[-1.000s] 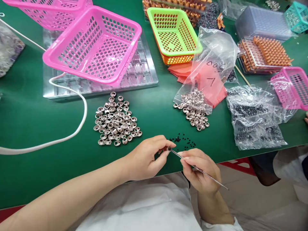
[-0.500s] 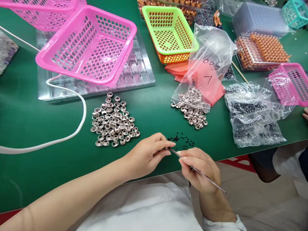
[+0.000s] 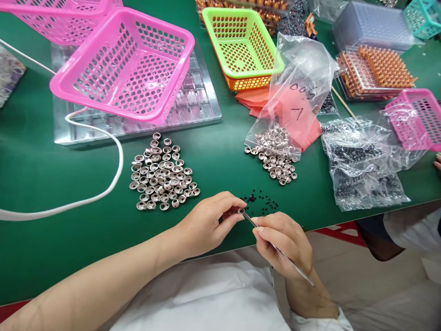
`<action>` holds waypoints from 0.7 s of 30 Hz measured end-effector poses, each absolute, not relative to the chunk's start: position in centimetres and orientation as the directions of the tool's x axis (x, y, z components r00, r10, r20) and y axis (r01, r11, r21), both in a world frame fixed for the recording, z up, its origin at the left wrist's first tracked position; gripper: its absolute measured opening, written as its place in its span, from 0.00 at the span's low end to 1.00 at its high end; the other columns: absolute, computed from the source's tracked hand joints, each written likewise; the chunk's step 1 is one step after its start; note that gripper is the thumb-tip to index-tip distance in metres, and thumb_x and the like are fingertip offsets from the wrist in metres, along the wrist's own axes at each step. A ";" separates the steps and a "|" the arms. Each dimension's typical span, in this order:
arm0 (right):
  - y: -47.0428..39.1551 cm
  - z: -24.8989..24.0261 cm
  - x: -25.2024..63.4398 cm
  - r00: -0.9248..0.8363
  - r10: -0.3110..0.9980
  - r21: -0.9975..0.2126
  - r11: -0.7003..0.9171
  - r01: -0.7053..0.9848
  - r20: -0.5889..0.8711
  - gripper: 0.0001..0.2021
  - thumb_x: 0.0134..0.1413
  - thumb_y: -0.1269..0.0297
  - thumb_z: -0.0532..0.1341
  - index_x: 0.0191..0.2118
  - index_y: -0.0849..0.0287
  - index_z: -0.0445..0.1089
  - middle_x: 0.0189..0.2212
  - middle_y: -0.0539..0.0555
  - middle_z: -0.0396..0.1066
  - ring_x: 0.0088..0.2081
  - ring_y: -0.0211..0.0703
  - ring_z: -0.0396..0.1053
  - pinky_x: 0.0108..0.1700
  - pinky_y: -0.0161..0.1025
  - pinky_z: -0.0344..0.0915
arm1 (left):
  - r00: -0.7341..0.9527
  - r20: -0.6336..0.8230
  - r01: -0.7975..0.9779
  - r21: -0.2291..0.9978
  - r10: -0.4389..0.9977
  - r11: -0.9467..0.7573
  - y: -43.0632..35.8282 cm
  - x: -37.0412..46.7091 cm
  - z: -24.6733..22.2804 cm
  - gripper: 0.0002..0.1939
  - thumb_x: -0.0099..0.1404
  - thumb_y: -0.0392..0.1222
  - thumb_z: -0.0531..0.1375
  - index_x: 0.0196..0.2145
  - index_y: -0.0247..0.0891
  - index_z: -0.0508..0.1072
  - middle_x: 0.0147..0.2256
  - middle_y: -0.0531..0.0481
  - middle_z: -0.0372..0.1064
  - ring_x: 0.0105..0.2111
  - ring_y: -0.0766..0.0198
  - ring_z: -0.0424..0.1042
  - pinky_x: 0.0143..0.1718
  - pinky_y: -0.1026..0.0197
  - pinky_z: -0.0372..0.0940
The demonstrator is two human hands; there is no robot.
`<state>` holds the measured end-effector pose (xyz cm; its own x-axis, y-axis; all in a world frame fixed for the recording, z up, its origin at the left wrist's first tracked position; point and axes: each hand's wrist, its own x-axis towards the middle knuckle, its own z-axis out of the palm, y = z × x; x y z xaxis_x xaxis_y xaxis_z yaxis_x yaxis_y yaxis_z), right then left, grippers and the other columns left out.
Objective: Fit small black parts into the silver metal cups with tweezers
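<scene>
Your left hand [image 3: 211,223] pinches ring [image 3: 240,211] by near edge of tabletop [image 3: 220,161] — likely steadying it against tool [image 3: 296,267] gripped in your right hand [image 3: 289,240] — black bits [image 3: 252,198] within easy reach.

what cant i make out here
In the head view:
Held metal ring: partly covered by the left hand.
Thin tool: partly covered by the right hand.
Black bits: too small to tell their shape.
Rear pink basket: cut off by the top edge.
Another person's hand: cut off by the right edge.

left hand [image 3: 211,224]: thumb and forefinger pinched | right hand [image 3: 286,244]: pencil grip | left forearm [image 3: 117,277]: slanting inward (bare)
</scene>
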<state>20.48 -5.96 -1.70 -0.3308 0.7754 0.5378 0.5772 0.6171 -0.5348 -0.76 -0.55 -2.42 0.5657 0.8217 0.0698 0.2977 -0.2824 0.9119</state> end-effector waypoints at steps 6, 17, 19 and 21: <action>-6.0 -1.7 20.6 -0.360 0.746 -0.477 0.646 0.595 0.560 0.17 0.55 0.76 0.65 0.49 0.56 0.69 0.39 0.57 0.79 0.36 0.42 0.78 0.32 0.39 0.75 | 0.545 0.075 0.301 0.912 0.835 -0.279 -0.6 -0.7 -2.6 0.07 0.69 0.32 0.60 0.44 0.35 0.74 0.33 0.51 0.73 0.31 0.67 0.72 0.33 0.67 0.68; -6.0 -1.5 20.3 -0.304 0.780 -0.539 0.606 0.585 0.547 0.15 0.56 0.76 0.64 0.48 0.55 0.69 0.38 0.55 0.80 0.34 0.41 0.77 0.32 0.38 0.75 | 0.541 0.052 0.311 0.915 0.840 -0.257 -0.5 -0.8 -2.6 0.07 0.69 0.34 0.60 0.44 0.37 0.75 0.34 0.51 0.74 0.32 0.67 0.73 0.33 0.67 0.69; -6.1 -1.6 20.3 -0.289 0.789 -0.554 0.595 0.583 0.543 0.15 0.57 0.75 0.64 0.49 0.55 0.69 0.38 0.56 0.80 0.34 0.42 0.78 0.33 0.38 0.75 | 0.537 0.050 0.320 0.911 0.842 -0.258 -0.5 -0.8 -2.4 0.07 0.69 0.35 0.60 0.44 0.37 0.75 0.34 0.51 0.74 0.31 0.67 0.73 0.32 0.67 0.69; -6.3 -1.7 20.1 -0.256 0.798 -0.578 0.580 0.574 0.546 0.15 0.58 0.75 0.63 0.49 0.55 0.68 0.39 0.56 0.80 0.36 0.41 0.78 0.35 0.39 0.76 | 0.531 0.053 0.333 0.904 0.845 -0.266 -0.5 -0.8 -2.4 0.06 0.70 0.37 0.59 0.43 0.38 0.76 0.33 0.51 0.74 0.30 0.66 0.74 0.32 0.68 0.69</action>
<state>20.13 -6.26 -1.71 -0.2556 0.7977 0.5462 0.5744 0.5797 -0.5778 -0.84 -0.51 -2.37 0.5313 0.8455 0.0532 0.3335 -0.2665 0.9043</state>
